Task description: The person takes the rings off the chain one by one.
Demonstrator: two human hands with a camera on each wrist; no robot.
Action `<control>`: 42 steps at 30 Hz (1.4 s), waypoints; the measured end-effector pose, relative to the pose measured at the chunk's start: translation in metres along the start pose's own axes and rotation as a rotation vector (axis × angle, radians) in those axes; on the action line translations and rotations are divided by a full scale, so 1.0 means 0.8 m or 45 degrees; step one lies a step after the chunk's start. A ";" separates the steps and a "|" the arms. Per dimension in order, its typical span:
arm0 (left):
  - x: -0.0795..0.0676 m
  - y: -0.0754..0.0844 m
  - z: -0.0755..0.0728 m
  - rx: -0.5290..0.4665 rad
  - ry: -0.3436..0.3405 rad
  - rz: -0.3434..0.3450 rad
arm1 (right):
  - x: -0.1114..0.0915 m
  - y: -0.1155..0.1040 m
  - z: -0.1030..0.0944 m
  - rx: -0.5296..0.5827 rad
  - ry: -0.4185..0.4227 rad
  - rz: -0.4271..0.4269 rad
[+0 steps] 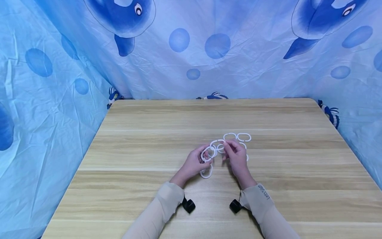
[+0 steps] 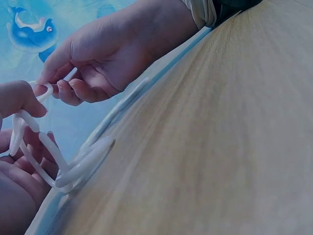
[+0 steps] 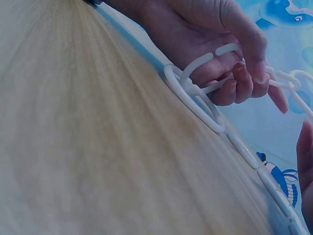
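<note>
Several white oval plastic chain links, some with a small gap in the loop, are near both hands. My left hand (image 1: 192, 163) grips a link (image 1: 202, 156) between thumb and fingers. Below that hand another link (image 1: 206, 178) hangs down to the table. My right hand (image 1: 237, 161) pinches the right end of a link (image 1: 218, 140) that reaches toward the left hand's links. In the left wrist view, the right hand (image 2: 110, 58) pinches the link's end. In the right wrist view, the left hand (image 3: 205, 39) holds a link (image 3: 198, 62) whose gap shows.
Beyond the right hand, more white links (image 1: 244, 133) lie on the wooden table (image 1: 143, 149), partly hidden by that hand. A blue whale-print curtain (image 1: 194, 23) hangs behind and at the sides. Small black devices (image 1: 188, 205) sit at both wrists.
</note>
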State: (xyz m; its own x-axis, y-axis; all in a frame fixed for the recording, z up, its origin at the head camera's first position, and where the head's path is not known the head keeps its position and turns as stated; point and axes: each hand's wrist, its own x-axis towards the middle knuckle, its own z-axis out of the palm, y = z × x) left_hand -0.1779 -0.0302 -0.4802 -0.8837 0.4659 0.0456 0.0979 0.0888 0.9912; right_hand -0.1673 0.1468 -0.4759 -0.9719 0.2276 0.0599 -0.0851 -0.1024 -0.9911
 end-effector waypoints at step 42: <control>-0.002 0.004 -0.001 -0.189 0.065 -0.117 | 0.002 0.000 -0.002 0.113 0.108 -0.075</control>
State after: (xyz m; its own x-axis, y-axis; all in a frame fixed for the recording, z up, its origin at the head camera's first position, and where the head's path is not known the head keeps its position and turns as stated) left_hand -0.1765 -0.0318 -0.4771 -0.9084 0.4159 -0.0439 -0.0499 -0.0036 0.9987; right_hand -0.1687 0.1483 -0.4762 -0.9430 0.3164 0.1034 -0.1639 -0.1708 -0.9716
